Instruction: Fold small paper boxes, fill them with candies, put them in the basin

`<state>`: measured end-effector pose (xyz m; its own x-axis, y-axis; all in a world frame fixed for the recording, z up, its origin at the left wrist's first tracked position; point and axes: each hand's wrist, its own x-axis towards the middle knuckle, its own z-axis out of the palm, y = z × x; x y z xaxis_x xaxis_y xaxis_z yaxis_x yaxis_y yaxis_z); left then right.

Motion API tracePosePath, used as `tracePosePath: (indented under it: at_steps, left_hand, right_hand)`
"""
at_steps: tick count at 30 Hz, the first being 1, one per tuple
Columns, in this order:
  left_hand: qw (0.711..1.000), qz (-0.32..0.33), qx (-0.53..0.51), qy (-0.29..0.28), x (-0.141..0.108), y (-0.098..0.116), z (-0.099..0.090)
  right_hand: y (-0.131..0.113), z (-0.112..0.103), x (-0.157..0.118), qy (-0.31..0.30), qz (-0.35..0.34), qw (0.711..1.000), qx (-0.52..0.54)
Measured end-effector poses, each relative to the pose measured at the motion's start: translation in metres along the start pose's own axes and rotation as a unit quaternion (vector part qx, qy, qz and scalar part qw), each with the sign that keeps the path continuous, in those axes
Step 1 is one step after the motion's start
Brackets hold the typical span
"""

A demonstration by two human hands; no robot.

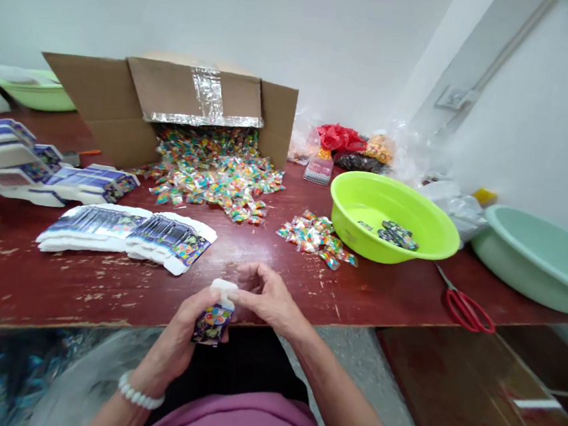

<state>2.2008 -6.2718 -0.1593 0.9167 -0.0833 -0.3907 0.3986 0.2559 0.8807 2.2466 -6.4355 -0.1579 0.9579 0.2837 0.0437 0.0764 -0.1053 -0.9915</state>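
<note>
My left hand (183, 327) is closed round a small printed carton (213, 323) with a dark, colourful front, held upright at the table's front edge. White flaps stick up at its top. My right hand (270, 299) pinches at those flaps with thumb and forefinger, its other fingers curled loosely. Whether anything is inside the carton is hidden. Beyond my left hand, two rows of flattened cartons (171, 237) lie overlapped on the red table (240, 249). A small pile of wrapped candies (312, 236) lies beyond my right hand.
A cardboard box (170, 85) on its side spills wrapped candies (217, 173). A lime-green basin (396, 190) holds several dark packets; red-handled scissors (466, 307) lie beside it. A pale green basin (547, 245) stands right. Carton stacks (42, 169) are at left, bags (341, 138) at back.
</note>
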Motion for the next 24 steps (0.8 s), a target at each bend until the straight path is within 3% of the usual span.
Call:
tracePosePath:
  at_steps: [3, 7, 12, 15, 17, 20, 24]
  left_hand:
    - [1.0, 0.026, -0.003, 0.005, -0.003, -0.005, 0.003]
    - [0.999, 0.008, -0.04, -0.014, -0.005, -0.003, 0.005]
    - [0.983, -0.1, -0.15, -0.024, -0.004, 0.006, 0.004]
    - [0.973, -0.118, -0.194, -0.044, -0.004, 0.009, 0.004]
    - [0.975, -0.101, -0.194, -0.046, -0.004, 0.01, 0.005]
    - [0.986, -0.059, -0.158, -0.016, -0.005, 0.007, 0.007]
    - [0.992, -0.049, -0.119, 0.006, -0.007, 0.005, 0.009]
  right_hand:
    - [0.003, 0.006, -0.002, -0.074, 0.037, 0.996, 0.036]
    - [0.004, 0.01, -0.006, -0.072, -0.007, 0.997, 0.028]
    - [0.003, 0.008, -0.009, -0.06, -0.192, 0.975, -0.089]
    - [0.001, 0.007, -0.01, -0.082, -0.25, 0.958, -0.117]
    - [0.001, 0.008, -0.01, -0.083, -0.234, 0.963, -0.105]
    - [0.003, 0.011, -0.009, -0.074, -0.13, 0.988, -0.03]
    - [0.004, 0.015, -0.004, -0.066, -0.041, 0.996, 0.04]
